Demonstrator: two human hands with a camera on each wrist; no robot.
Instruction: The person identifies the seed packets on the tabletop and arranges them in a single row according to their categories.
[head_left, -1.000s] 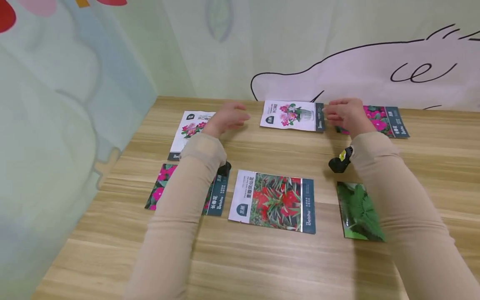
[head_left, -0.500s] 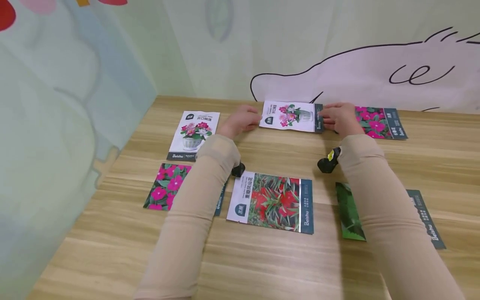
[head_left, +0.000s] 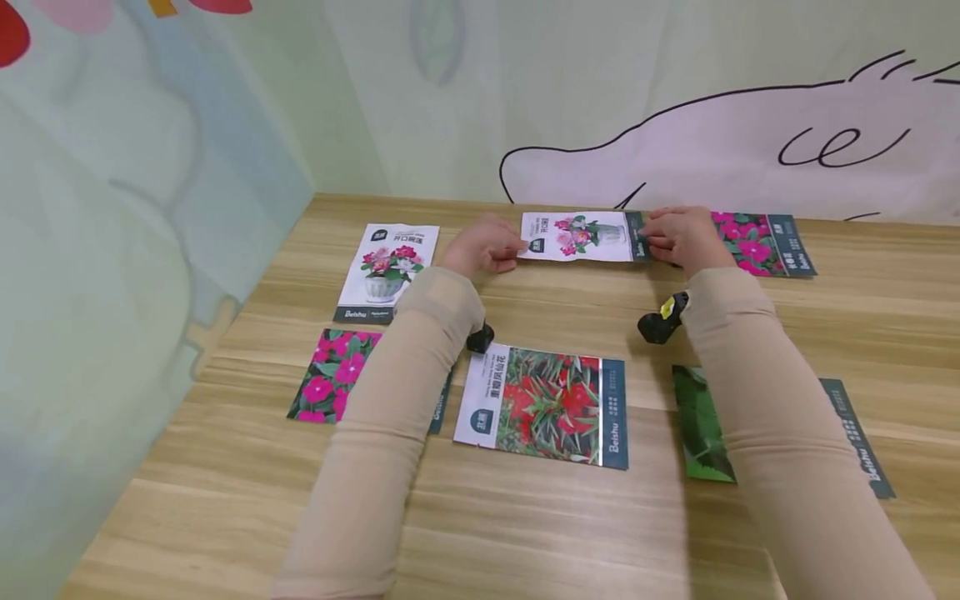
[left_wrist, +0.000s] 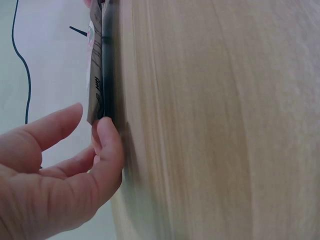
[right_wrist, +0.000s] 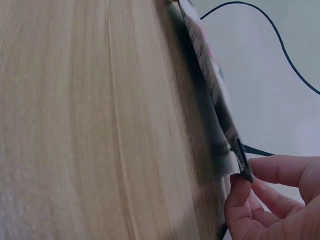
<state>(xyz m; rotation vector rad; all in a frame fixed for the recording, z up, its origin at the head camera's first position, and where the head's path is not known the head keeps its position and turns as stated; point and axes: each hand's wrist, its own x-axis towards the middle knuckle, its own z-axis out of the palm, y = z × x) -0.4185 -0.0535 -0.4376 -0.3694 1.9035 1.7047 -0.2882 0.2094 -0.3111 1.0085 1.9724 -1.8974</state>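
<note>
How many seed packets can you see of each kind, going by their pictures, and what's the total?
White potted-flower seed packets: 2
Pink-flower seed packets: 2
Red-flower seed packet: 1
Green-leaf seed packet: 1
Total in view: 6

On my tabletop, the back left packet lies behind the front left packet. The front middle packet sits between that one and the front right packet. The back middle packet is between my left fingers and right fingers. The back right packet is to its right, the wall behind.
</note>
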